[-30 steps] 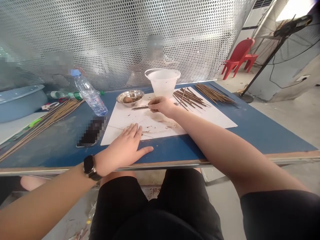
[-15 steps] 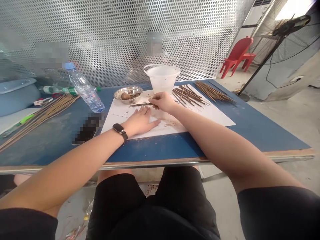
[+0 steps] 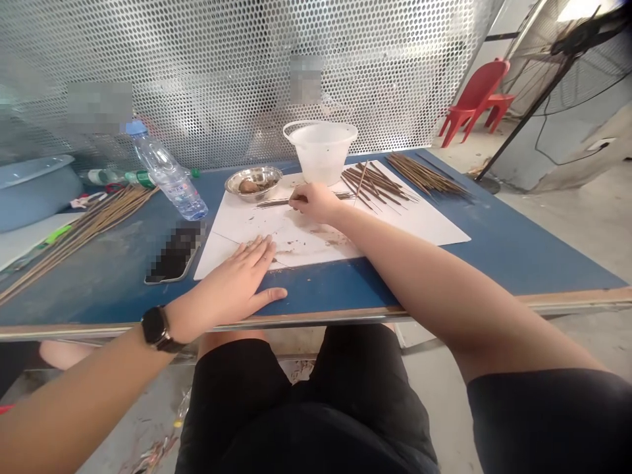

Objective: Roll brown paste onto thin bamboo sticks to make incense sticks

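Observation:
My right hand (image 3: 315, 203) is pinched closed over a few thin brown sticks (image 3: 273, 203) lying crosswise on a white sheet (image 3: 237, 220). The sticks show on both sides of the hand, but its fingers hide their middle. My left hand (image 3: 249, 266) lies palm down with fingers stretched, across the sheet's front edge and the blue table. Brown crumbs (image 3: 336, 242) dot the sheet between the hands. Behind them stands a metal bowl (image 3: 270, 175) holding a brown lump (image 3: 248, 187), and beside it a white plastic bucket (image 3: 323, 155).
Coated brown sticks (image 3: 378, 187) are spread on the sheet's right, with another bundle (image 3: 427, 174) beyond. Leftward are a leaning water bottle (image 3: 170, 178), a phone (image 3: 175, 253), long thin sticks (image 3: 93, 227) and a blue basin (image 3: 37, 191). A perforated metal screen (image 3: 207, 79) stands behind.
My left hand has drawn back left and toward the table's front edge, away from the sticks. My right hand has shifted slightly left along the sticks, still pinched.

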Motion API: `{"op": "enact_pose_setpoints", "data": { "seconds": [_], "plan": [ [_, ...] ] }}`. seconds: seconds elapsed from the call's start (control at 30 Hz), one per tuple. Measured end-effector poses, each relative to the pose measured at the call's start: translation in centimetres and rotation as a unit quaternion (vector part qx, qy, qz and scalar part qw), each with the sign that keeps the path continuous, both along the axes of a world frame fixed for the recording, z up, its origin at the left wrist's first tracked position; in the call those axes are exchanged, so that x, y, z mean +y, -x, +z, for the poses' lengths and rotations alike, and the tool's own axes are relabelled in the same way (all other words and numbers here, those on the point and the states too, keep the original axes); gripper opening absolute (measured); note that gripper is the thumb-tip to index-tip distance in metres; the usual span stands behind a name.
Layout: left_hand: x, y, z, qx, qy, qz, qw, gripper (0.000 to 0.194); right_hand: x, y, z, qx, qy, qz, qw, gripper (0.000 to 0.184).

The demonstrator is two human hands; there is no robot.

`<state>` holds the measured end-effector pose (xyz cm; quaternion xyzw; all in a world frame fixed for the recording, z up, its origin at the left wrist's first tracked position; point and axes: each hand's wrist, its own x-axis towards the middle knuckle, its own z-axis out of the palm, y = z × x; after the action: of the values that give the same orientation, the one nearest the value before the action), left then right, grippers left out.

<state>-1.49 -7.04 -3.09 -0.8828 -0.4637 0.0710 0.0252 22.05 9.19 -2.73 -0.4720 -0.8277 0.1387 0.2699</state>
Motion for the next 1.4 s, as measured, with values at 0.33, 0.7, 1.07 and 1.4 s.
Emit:
{"op": "enact_pose_setpoints", "data": {
  "seconds": [0.33,0.7,1.07,1.4],
  "plan": [
    [10.8,-6.1,0.4,-0.067,0.051,-0.014,0.996,0.101,0.4,-1.1,-0.1,-0.003,0.019,-0.007,1.000,0.021],
    [9.9,-1.0,2.2,-0.245,0.037,0.034,0.968,0.087,-2.4,-0.6,2.8,-0.193,0.063,0.049,0.978,0.048],
    [13.3,4.0,1.8,-0.374,-0.010,0.158,0.914,0.050,-4.6,-1.1,5.1,-0.308,0.116,0.085,0.941,0.014],
    [12.6,4.2,2.4,-0.215,0.069,0.066,0.972,0.033,-1.4,-4.3,4.4,-0.231,0.118,-0.002,0.966,0.021]
  ]
}}
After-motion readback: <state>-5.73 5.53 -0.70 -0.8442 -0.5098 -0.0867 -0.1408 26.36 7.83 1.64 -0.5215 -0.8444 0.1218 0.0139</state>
